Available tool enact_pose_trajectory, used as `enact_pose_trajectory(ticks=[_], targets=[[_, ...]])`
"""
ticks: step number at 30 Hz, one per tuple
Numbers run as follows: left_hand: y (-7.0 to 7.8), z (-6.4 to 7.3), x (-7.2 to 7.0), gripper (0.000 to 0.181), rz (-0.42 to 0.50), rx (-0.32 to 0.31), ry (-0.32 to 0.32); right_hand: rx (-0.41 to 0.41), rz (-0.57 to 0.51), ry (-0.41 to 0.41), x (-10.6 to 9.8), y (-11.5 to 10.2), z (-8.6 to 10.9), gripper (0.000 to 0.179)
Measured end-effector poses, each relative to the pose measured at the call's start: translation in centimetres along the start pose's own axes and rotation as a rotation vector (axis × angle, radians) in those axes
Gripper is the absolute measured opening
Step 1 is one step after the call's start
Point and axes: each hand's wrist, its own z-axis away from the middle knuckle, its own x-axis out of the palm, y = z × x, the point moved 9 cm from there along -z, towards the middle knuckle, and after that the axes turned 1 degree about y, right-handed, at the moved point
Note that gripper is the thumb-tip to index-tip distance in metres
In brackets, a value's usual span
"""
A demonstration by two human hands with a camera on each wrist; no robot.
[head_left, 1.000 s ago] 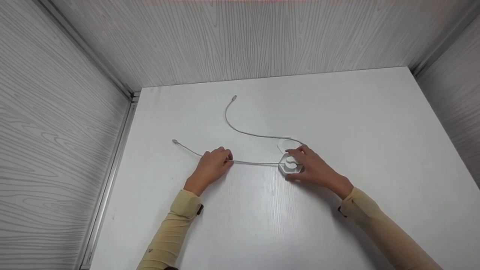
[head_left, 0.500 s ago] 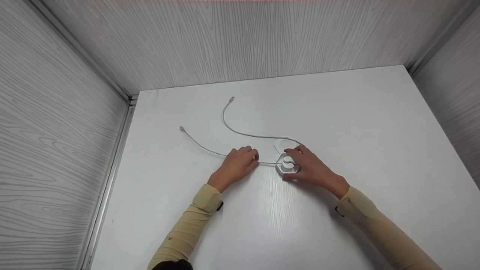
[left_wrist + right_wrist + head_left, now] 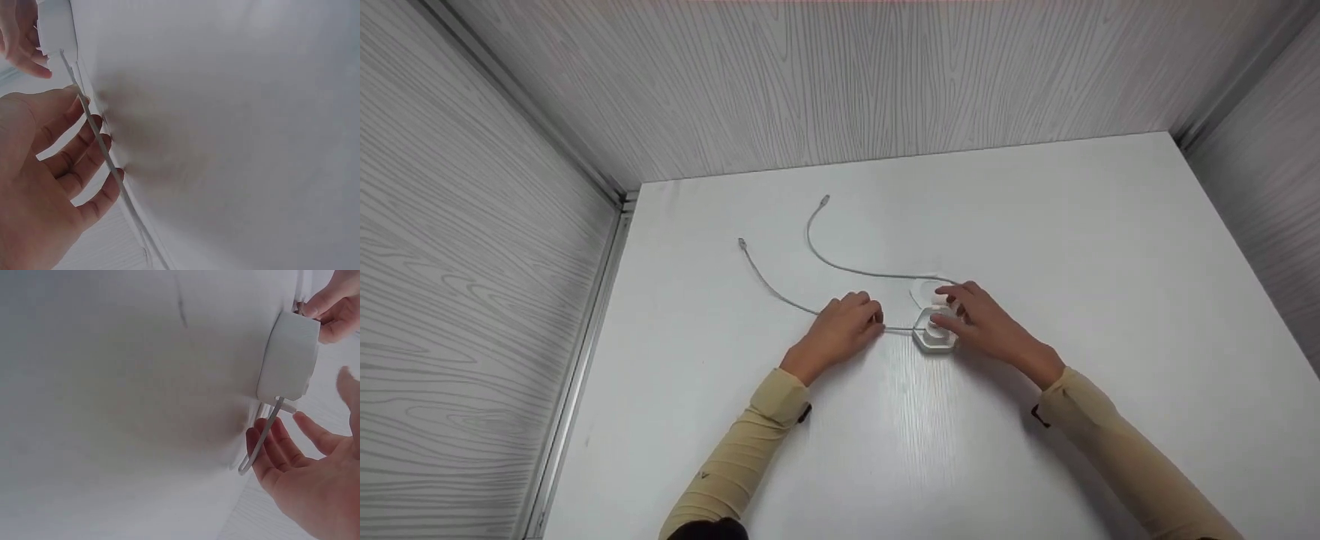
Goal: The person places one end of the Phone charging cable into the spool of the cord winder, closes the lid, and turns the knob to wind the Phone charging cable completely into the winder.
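Note:
A white hexagonal cable winder case [image 3: 934, 343] lies on the table, its round core showing on top. A thin grey cable [image 3: 898, 328] runs through it and out both sides. Left of the case, my left hand [image 3: 844, 330] pinches the cable between thumb and fingertips; the left wrist view shows the cable [image 3: 97, 132] crossing the fingers. My right hand [image 3: 994, 330] hovers at the case's right side, thumb over its top and apart from the fingers. In the right wrist view a bent loop of cable [image 3: 260, 447] lies against the right fingertips, beside the case [image 3: 289, 354].
A translucent round lid [image 3: 924, 289] lies just behind the case. Two cable ends with plugs lie farther back: one plug [image 3: 742, 244] to the left, another plug [image 3: 825, 200] nearer the middle. Grey wood-patterned panels [image 3: 840, 82] enclose the white table [image 3: 1080, 225].
My left hand has slid right, close to the case, and the left plug has swung right and farther back. My right thumb and fingers have come off the case's sides, the thumb rising over its top.

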Motion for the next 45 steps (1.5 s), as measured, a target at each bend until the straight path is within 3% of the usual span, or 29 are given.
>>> enact_pose_trajectory(ticks=[3,7,13,19,29,36,45], targets=[[-0.2,-0.1,-0.1,0.022,-0.010,-0.003,0.017,-0.006,0.026,0.031,-0.3,-0.4,-0.3,0.054],[-0.1,-0.4,-0.1,0.026,-0.051,0.006,0.032,0.055,0.060,0.042,-0.3,-0.3,-0.5,0.050],[0.2,-1.3,0.7,0.037,-0.084,0.015,-0.043,0.135,0.066,0.052,-0.4,-0.1,-0.7,0.053],[0.8,-2.2,1.0,0.041,-0.073,0.043,-0.067,0.200,0.080,0.016,0.0,0.4,-0.7,0.059],[1.3,-3.6,1.6,0.046,-0.115,0.025,-0.100,0.119,0.022,0.009,-0.6,0.5,-1.3,0.060],[1.3,-4.4,2.9,0.055,-0.090,-0.016,-0.173,0.162,-0.051,-0.005,-0.8,1.2,-1.5,0.064],[1.5,-5.1,3.2,0.061,-0.061,-0.028,-0.183,0.219,-0.083,-0.036,-0.4,1.2,-1.6,0.072]])
